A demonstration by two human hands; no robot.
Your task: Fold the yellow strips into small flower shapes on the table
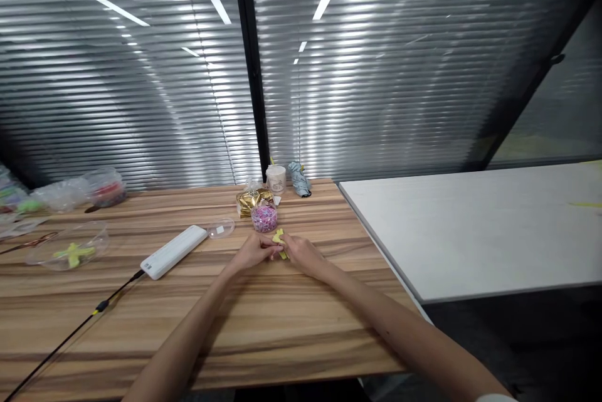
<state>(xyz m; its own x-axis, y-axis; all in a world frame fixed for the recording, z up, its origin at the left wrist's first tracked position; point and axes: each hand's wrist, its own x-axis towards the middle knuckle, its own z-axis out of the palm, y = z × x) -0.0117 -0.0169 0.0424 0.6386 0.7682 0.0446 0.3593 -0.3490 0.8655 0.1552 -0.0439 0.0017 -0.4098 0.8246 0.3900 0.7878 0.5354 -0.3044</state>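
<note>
Your right hand (pixel 301 254) is closed on a yellow piece (pixel 279 237); left hand (pixel 254 251) curled against it, grip unclear. Piece's beside the purple-filled tub (pixel 264 217), toward worktop's (pixel 291 327) far edge.

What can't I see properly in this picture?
Yellow piece: head view, partly covered by the left hand and right hand.
Gold packet: head view, partly hidden behind the clear tub.
Black cable: head view, cut off by the picture's edge.
Marks on the white bar: head view, too small to read.
</note>
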